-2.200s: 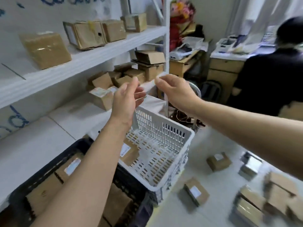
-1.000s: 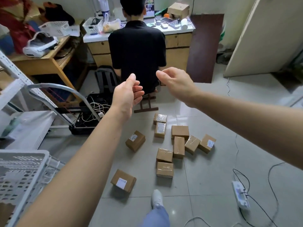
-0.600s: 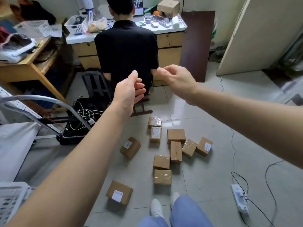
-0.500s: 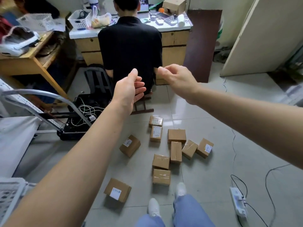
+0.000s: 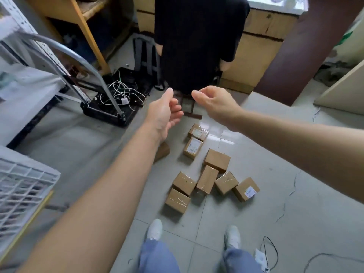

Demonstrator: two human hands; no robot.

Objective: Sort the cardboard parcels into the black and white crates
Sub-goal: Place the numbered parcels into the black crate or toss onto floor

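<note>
Cardboard parcels (image 5: 206, 179) on the floor (image 5: 295, 203), well below both hands (image 5: 164, 113) (image 5: 216, 104)

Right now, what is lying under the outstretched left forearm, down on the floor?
One cardboard parcel lies on the floor tiles under the left forearm. Only its brown right end shows. The rest, including any label, is covered by the arm.

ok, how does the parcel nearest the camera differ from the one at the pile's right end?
The brown cardboard parcel nearest the camera shows only shiny tape on top; the brown cardboard parcel at the pile's right end bears a white label. The first sits at the pile's near-left corner, the second at its right edge. Both lie closed on the floor.
</note>
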